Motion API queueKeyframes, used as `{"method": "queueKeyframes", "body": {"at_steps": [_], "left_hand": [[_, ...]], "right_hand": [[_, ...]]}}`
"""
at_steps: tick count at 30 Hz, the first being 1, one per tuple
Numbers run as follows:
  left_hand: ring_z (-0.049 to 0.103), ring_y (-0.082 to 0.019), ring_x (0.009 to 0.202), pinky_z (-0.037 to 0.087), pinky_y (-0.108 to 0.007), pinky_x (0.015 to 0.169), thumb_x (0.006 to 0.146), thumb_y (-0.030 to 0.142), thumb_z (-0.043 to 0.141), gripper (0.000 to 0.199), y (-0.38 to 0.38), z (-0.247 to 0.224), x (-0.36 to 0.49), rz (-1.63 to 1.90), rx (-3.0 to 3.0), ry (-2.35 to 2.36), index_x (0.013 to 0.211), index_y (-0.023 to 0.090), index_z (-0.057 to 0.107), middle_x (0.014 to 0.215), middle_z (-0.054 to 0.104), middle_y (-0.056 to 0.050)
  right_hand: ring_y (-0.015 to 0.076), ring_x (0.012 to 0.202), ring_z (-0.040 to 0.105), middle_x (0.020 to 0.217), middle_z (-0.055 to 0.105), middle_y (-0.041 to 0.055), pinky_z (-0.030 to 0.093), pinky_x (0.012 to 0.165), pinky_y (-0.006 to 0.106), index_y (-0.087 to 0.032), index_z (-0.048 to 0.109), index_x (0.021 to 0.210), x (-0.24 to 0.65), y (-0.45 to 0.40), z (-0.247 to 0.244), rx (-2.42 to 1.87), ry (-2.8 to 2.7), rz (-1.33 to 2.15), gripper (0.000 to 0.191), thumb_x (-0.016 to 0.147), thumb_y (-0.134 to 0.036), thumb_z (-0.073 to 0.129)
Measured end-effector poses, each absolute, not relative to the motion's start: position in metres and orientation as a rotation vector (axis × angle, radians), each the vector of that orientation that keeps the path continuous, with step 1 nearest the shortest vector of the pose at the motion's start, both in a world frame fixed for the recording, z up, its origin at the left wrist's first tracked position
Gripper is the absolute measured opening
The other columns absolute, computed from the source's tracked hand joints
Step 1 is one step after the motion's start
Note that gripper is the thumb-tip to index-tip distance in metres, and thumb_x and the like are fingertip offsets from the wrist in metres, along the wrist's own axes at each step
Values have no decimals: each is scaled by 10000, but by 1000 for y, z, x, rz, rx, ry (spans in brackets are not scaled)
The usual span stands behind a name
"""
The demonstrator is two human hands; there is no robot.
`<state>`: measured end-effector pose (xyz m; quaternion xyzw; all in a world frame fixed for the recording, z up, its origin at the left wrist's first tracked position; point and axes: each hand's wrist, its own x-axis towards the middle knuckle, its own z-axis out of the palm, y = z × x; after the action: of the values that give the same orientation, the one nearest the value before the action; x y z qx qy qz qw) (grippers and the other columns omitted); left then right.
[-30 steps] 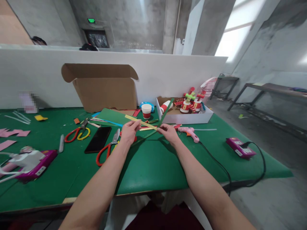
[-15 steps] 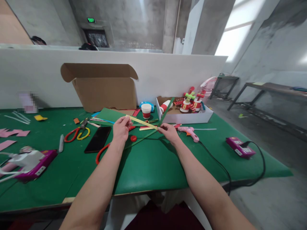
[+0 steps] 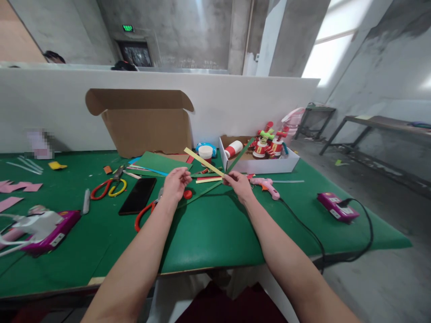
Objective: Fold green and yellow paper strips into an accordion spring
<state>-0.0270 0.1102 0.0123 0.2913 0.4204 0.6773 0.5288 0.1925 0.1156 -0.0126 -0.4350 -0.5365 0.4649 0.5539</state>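
My right hand point(image 3: 238, 185) pinches a yellow paper strip point(image 3: 204, 161) and a green paper strip point(image 3: 240, 155) where they cross. The yellow one slants up to the left with its far end free; the green one rises to the right. Another green length point(image 3: 202, 194) runs down to the left from under my right fingers. My left hand point(image 3: 177, 183) is apart from the yellow strip, fingers loosely curled with gaps between them and nothing plainly held. Beside it lie a red cap point(image 3: 187, 194) and red-handled scissors point(image 3: 144, 216), partly hidden by my forearm.
A phone point(image 3: 137, 196) and red-and-yellow scissors point(image 3: 109, 188) lie to the left. A pink glue gun point(image 3: 266, 186) with a cord is to the right. Behind stand a paper cup point(image 3: 205, 154), a white box point(image 3: 261, 167) of cup figures and a cardboard box point(image 3: 148, 130).
My left hand has let go of the yellow strip and shifted slightly right and down. The strip's free end now points higher. My right hand still holds the crossing, barely moved right.
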Motion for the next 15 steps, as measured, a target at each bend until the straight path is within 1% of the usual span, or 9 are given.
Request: {"method": "queueKeyframes", "body": {"at_steps": [3,5,7,10,12,15], "left_hand": [[593,-101,621,500,-253,622,557,216,798,317,102,6,-10,1324,915,991,832,143,658,753,667,-21],[610,-115,692,494,-251,629,559,259,825,370,97,2,3,1193,1028,943,879,148,676,877,685,-43],[606,-119,706,475,-237,612,562,328,839,384,94,-2,13,1153,1106,936,864,148,686,856,681,-39],[588,-119,663,457,-235,595,503,386,867,432,94,-7,21,1151,1164,973,810,135,695,741,673,-25],[558,-107,605,439,-237,581,485,419,868,440,95,-10,22,1162,1166,981,765,126,694,667,654,-14],[529,-101,569,417,-242,576,511,468,839,432,96,-11,19,1192,1177,990,726,124,690,617,634,-5]], "right_hand": [[155,627,606,622,635,-23,516,691,310,-208,599,661,186,112,-11,-971,-1227,1149,346,597,-506,763],[157,618,611,611,634,-24,520,681,308,-208,605,663,181,109,-10,-953,-1223,1168,344,583,-492,781],[155,604,611,603,635,-25,520,659,302,-207,606,658,177,107,-10,-939,-1229,1197,337,567,-469,797],[138,571,593,594,630,-28,512,626,287,-198,619,639,173,104,-12,-932,-1254,1239,321,551,-438,813],[130,576,592,616,638,-26,515,634,284,-191,633,639,170,102,-14,-924,-1241,1264,314,544,-427,817],[136,610,609,644,650,-20,523,671,294,-184,650,667,168,101,-15,-908,-1213,1307,305,553,-417,810]]}}
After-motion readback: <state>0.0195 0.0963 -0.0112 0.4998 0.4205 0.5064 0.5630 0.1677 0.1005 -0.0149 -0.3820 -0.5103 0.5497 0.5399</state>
